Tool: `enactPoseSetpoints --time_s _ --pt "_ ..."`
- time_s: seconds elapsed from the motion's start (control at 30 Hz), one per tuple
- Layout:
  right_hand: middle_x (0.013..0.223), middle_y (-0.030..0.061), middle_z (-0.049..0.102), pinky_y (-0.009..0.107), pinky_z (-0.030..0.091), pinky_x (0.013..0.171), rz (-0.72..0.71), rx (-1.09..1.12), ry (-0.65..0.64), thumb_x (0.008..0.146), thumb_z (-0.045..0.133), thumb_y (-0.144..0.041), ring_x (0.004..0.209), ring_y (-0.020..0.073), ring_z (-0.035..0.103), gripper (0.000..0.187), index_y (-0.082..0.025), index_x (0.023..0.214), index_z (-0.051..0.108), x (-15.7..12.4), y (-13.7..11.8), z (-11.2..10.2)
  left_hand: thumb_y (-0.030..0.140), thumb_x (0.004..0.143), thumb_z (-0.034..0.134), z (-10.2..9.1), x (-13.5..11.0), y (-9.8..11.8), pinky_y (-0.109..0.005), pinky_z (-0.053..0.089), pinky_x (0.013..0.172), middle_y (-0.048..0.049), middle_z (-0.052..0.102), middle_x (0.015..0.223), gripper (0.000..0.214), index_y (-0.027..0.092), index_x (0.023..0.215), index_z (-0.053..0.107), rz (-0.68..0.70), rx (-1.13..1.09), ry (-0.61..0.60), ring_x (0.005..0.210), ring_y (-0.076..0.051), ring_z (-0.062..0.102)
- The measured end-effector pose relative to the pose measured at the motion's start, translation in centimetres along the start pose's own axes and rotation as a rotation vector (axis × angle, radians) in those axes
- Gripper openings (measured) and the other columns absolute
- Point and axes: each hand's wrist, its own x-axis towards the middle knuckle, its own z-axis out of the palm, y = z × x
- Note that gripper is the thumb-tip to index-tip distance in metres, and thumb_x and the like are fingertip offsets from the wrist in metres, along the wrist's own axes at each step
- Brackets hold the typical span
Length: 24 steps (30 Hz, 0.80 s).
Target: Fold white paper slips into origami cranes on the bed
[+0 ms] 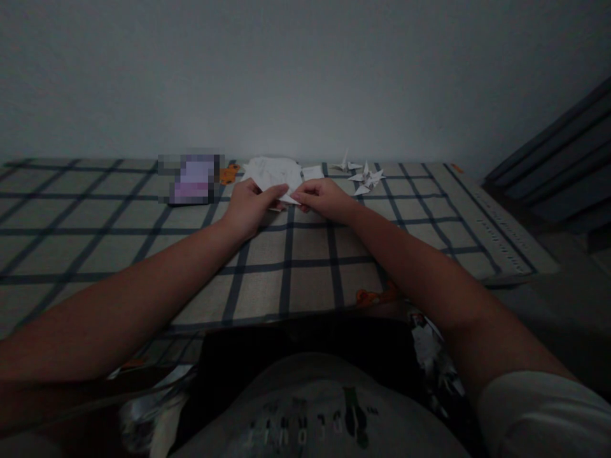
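Between my two hands is a small folded piece of white paper [287,198], held just above the checked tablecloth. My left hand [251,205] grips its left side, thumb laid on top and the other fingers underneath. With thumb and fingertips, my right hand [321,196] pinches the right corner. Behind the hands lies a crumpled white sheet or bag [274,170], partly hidden by them. A small white paper square [312,172] rests just beyond my right hand. Several folded paper cranes [366,179] sit to the right of it.
A checked cloth [310,245] covers the table, which meets a plain wall [305,76] at the back. To the left lies a purple-screened device [193,179], partly pixelated, beside an orange figure [229,173]. Dark slanted panels [563,152] stand beyond the right edge.
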Motion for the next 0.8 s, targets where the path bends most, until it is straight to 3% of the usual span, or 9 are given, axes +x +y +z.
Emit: enactPoseSetpoints --time_s 0.2,0.33,0.47,0.63,0.8 --pt "0.064 -0.0021 0.060 0.021 0.044 0.061 0.004 0.053 0.029 0.092 0.065 -0.027 0.062 0.0088 0.055 0.023 -0.016 0.073 0.058 0.3 -0.1 0.2 0.041 0.067 0.084 0.0 0.3 0.0 -0.027 0.057 0.061 -0.0081 0.078 0.096 0.032 0.016 0.084 0.073 -0.031 -0.119 0.005 0.075 -0.018 0.071" --pt "0.063 -0.0039 0.056 0.019 0.044 0.059 0.038 0.100 0.049 0.092 0.061 -0.019 0.059 0.0077 0.053 0.019 -0.017 0.074 0.055 0.3 0.3 0.1 0.045 0.069 0.082 -0.2 0.6 -0.4 -0.028 0.057 0.060 -0.0087 0.078 0.089 0.031 0.016 0.073 0.072 -0.033 -0.112 -0.014 0.072 -0.018 0.069" --pt "0.065 -0.0031 0.055 0.020 0.043 0.059 0.061 0.134 0.044 0.095 0.058 -0.023 0.060 0.0081 0.052 0.022 -0.017 0.074 0.055 0.2 0.5 0.0 0.047 0.074 0.080 -0.6 0.4 -0.6 -0.029 0.054 0.060 -0.0064 0.074 0.072 0.033 0.017 0.066 0.071 0.020 0.061 -0.014 0.065 -0.019 0.068" --pt "0.066 -0.0035 0.051 0.023 0.037 0.059 -0.009 0.066 0.039 0.094 0.062 -0.034 0.063 0.0102 0.045 0.025 -0.017 0.076 0.055 0.2 0.7 0.0 0.052 0.077 0.077 -0.5 -0.5 0.2 -0.026 0.044 0.051 -0.0035 0.062 0.051 0.040 0.017 0.057 0.069 0.029 0.280 -0.039 0.056 -0.017 0.061" --pt "0.068 -0.0042 0.046 0.025 0.034 0.062 -0.039 -0.018 0.070 0.088 0.062 -0.028 0.066 0.0110 0.041 0.019 -0.018 0.075 0.053 0.2 0.6 0.0 0.035 0.065 0.087 -0.2 -0.6 0.8 -0.029 0.053 0.068 -0.0076 0.077 0.082 0.024 0.017 0.078 0.077 0.049 0.224 -0.038 0.075 -0.020 0.070"
